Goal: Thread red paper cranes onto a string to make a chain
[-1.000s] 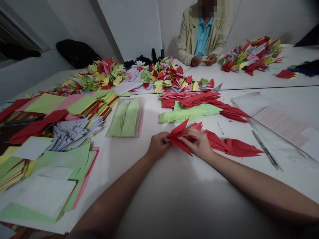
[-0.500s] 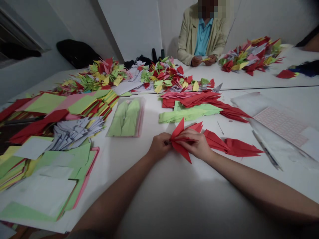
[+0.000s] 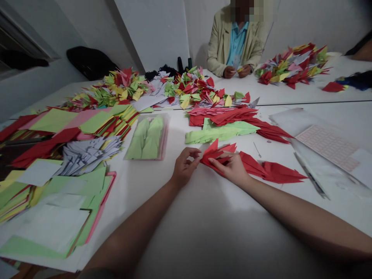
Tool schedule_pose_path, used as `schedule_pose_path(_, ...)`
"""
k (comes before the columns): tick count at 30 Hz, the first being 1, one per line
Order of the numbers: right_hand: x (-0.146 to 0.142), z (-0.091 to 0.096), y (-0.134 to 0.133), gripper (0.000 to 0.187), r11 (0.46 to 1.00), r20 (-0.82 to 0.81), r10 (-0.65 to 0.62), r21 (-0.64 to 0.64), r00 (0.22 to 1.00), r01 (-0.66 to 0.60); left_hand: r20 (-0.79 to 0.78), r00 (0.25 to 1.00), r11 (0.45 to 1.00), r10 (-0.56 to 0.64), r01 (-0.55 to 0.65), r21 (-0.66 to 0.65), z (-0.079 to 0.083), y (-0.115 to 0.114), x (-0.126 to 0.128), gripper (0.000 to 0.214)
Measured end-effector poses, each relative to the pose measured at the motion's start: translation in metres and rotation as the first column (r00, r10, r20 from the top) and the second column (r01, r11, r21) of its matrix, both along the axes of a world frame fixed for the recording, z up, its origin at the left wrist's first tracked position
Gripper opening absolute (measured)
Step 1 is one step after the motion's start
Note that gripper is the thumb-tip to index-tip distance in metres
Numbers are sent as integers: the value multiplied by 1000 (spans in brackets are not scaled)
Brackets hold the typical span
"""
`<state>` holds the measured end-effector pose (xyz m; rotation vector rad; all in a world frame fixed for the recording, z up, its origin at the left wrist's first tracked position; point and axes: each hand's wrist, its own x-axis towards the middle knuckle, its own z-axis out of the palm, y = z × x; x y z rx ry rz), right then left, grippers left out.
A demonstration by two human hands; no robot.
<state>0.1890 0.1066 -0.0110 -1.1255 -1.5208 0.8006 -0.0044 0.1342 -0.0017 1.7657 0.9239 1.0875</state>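
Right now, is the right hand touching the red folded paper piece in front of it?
Touching. The head view shows the right hand with its fingers lying across the red folded paper piece, with no gap between them.

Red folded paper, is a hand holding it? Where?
The right hand lies on the middle of the red folded paper, but whether it is gripping is hard to tell. The left hand holds nothing and sits just beside the paper.

Gap between left hand (image 3: pixel 184 167) and green-paper sleeve (image 3: pixel 148 138); folded green strips (image 3: pixel 217 133) ahead
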Motion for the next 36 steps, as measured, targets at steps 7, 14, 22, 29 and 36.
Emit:
schedule_pose_path(7,-1,4,-1,29,998,35,-22,53,999,20,-141,990,997,27,-17,73,4,1,5,16)
schedule_pose_path(14,4,2,3,16,992,-92,-121,26,988,124,-152,988,996,27,-14,87,5,0,5,15)
schedule_pose_path(22,2,2,4,20,1000,-123,-3,-3,992,2,-137,990,995,40,-26,101,6,-3,8,12)
schedule_pose_path(29,-2,-1,1,25,999,49,30,20,998,-31,-119,992,997,29,-19,80,2,-3,12,17)
schedule_pose_path(36,-1,-1,3,28,998,90,51,23,995,-53,-137,991,996,3,10,93,0,-2,11,19)
